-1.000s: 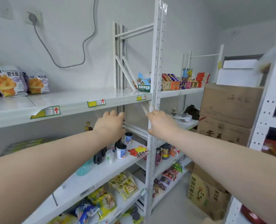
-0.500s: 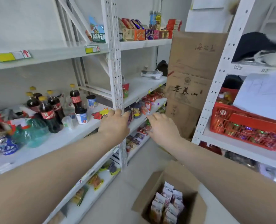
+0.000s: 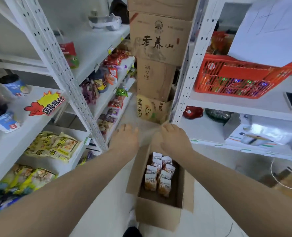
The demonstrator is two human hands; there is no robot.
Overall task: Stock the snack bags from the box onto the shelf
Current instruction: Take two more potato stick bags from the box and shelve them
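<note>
The left hand [image 3: 124, 140] and the right hand [image 3: 175, 140] reach out side by side, backs up, over the far end of an open cardboard box [image 3: 157, 214]. Both have loose, relaxed fingers and hold nothing, and neither touches the bags below. The left hand hangs just past the box's far left corner, while the right is over the far flap.

The box stands on the pale floor [image 3: 111, 216] in the aisle between two white shelf units, with its flaps folded outward. Inside it the snack bags [image 3: 159, 175] stand upright in two short rows towards the far end. They are small packs with white tops and orange lower halves, and the near part of the box floor is bare.

On the left, the shelf unit [image 3: 61, 72] carries mixed goods: yellow bags [image 3: 53, 146] lie flat on a low shelf, and a red and yellow sign [image 3: 44, 105] lies on the shelf above them, near some blue-labelled cups [image 3: 13, 84]. Beyond the post, further shelves hold red and purple packets, too blurred to read.

At the far end of the aisle brown cartons [image 3: 159, 43] are stacked one on another. On the right unit a red basket [image 3: 235, 77] sits on a shelf, with a white sheet of paper [image 3: 270, 31] lying partly over it.
</note>
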